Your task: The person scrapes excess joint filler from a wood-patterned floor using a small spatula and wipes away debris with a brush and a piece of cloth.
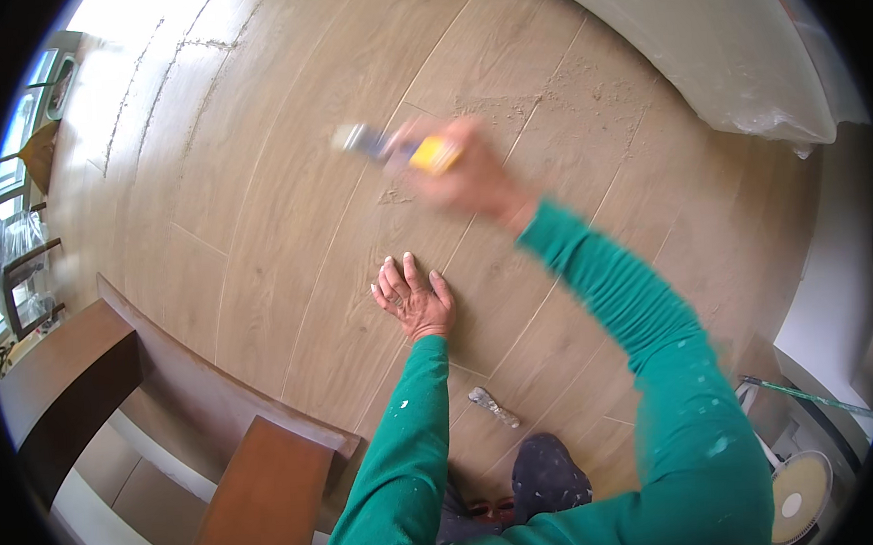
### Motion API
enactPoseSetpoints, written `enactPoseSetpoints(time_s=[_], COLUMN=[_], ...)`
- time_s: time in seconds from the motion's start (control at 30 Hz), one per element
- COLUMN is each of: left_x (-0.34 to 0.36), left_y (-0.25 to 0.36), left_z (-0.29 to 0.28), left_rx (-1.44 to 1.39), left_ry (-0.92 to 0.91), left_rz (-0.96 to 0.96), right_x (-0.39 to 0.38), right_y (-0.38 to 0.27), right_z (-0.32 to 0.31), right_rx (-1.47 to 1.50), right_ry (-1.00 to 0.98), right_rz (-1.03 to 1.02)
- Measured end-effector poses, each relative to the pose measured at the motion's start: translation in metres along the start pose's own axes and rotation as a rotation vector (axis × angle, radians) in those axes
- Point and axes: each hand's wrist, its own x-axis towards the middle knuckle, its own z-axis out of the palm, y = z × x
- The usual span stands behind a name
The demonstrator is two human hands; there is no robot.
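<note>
My right hand [457, 174], smeared by motion, is closed around a flat paintbrush [372, 144] with a pale tip, a silvery band and a bluish part. A yellow patch [436, 155] shows at my fingers; whether it belongs to the brush I cannot tell. The brush points left, over the wood-look plank floor [287, 191]. My left hand [416, 298] rests on the floor, fingers spread and holding nothing. Closer to my knees lies a short, whitish, crusted tool [493, 406], its kind unclear. Crumbly debris [584, 86] is scattered along the plank seams beyond my right hand.
Brown wooden stair treads [261, 494] and a raised ledge [227, 379] border the lower left. A plastic-covered bulky object [729, 45] stands at the far right. At the lower right are a round fan-like object [800, 498] and a green rod [812, 395]. Dirt lines [161, 90] run at far left.
</note>
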Motion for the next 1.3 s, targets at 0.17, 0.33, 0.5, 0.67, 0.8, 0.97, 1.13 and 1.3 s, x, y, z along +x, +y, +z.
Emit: enactPoseSetpoints(time_s=[0.17,0.33,0.5,0.67,0.8,0.97,1.13,1.3], left_x=[0.004,0.002,0.002,0.002,0.003,-0.001,0.002,0.001], left_y=[-0.002,0.005,-0.002,0.002,0.007,-0.004,0.001,0.005], left_z=[-0.003,-0.003,-0.006,-0.005,-0.004,-0.006,-0.003,-0.003], left_rx=[-0.019,-0.043,-0.037,-0.063,-0.072,-0.053,-0.049,-0.062], left_ry=[0.02,0.018,0.033,0.021,0.003,0.032,0.041,0.038], left_rz=[0.003,-0.016,-0.031,-0.025,-0.028,-0.032,-0.022,-0.019], right_x=[0.003,0.074,0.044,0.098,0.101,0.055,0.108,0.078], right_y=[0.008,0.05,0.028,0.011,0.044,0.031,0.025,0.049], right_z=[0.07,-0.032,-0.102,-0.061,-0.036,-0.086,-0.055,-0.037], right_rx=[-0.299,-0.448,-0.659,-0.607,-0.546,-0.644,-0.561,-0.647], right_ry=[-0.099,-0.354,-0.511,-0.368,-0.409,-0.564,-0.358,-0.476], right_rz=[-0.118,0.237,0.218,0.18,0.093,0.187,0.064,0.073])
